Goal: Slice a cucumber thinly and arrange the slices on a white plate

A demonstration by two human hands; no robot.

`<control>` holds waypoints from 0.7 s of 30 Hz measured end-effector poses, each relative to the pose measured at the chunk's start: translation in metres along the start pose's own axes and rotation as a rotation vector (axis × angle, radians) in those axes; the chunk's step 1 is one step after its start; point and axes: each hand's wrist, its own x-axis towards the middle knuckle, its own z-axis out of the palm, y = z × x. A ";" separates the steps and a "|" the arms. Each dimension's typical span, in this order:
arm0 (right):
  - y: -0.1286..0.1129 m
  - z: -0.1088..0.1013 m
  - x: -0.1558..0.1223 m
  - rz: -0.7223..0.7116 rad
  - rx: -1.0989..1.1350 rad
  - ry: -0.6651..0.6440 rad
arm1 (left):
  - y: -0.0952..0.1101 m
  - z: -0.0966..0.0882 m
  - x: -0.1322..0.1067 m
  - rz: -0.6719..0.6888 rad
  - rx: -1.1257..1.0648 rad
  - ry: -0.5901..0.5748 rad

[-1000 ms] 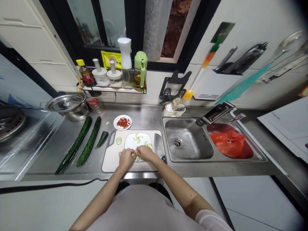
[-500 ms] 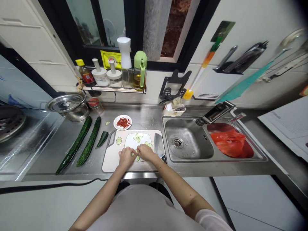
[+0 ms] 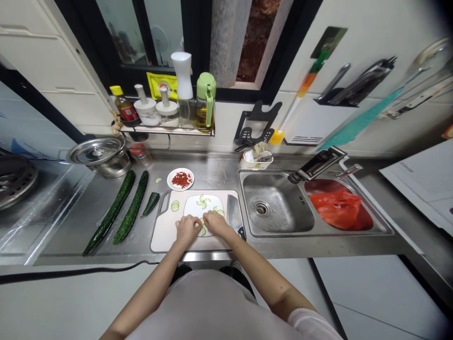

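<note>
On the cutting board (image 3: 164,231) lies a white plate (image 3: 191,206) with several thin cucumber slices (image 3: 204,201) fanned out on it. My left hand (image 3: 187,229) is over the plate's near left part, its fingertips pinched on a cucumber slice (image 3: 197,225). Close beside it, my right hand (image 3: 216,224) rests at the plate with fingers curled together; what they hold, if anything, is hidden. A few more round cucumber slices (image 3: 175,206) sit on the board's left. Along its right side lies a knife (image 3: 233,212).
Left of the board are two long cucumbers (image 3: 110,212) (image 3: 131,208) and a short cucumber piece (image 3: 151,204). Behind stands a small dish (image 3: 170,185) of red bits. A lidded steel pot (image 3: 116,165) is at back left; the sink (image 3: 283,222) is at right.
The right hand's fingertips have shifted slightly up and right, apart from the left hand's. The left hand stays nearly in place over the plate.
</note>
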 end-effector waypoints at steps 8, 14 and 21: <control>0.001 0.004 0.000 -0.009 -0.020 0.010 | 0.000 -0.002 0.001 -0.007 -0.004 -0.013; -0.001 0.004 -0.003 0.013 -0.025 0.019 | -0.001 0.000 0.002 -0.009 -0.007 -0.005; -0.001 0.004 -0.005 0.068 -0.070 0.002 | 0.001 -0.001 0.004 -0.026 -0.023 -0.021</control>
